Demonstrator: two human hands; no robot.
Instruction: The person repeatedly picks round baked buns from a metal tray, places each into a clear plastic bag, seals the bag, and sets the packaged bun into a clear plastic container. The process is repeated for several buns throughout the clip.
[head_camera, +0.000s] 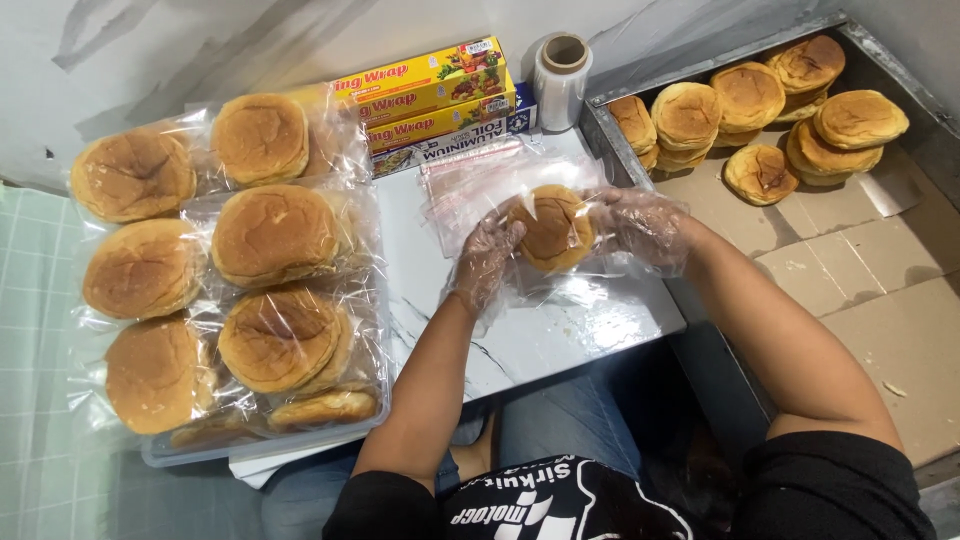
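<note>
Both my hands wear thin clear plastic gloves. My left hand (484, 262) and my right hand (640, 225) hold a round brown bun (553, 230) between them, just above a white marble-patterned board (560, 335). A clear plastic bag (590, 262) wraps around the bun and trails below it. A small pile of flat clear bags (470, 170) lies on the board just behind the bun.
Several bagged buns (272, 235) fill a clear tray at the left. A metal tray (930, 135) lined with cardboard at the right holds several loose buns (747, 95). Yellow and red wrap boxes (430, 95) and a roll of clear film (561, 75) stand at the back.
</note>
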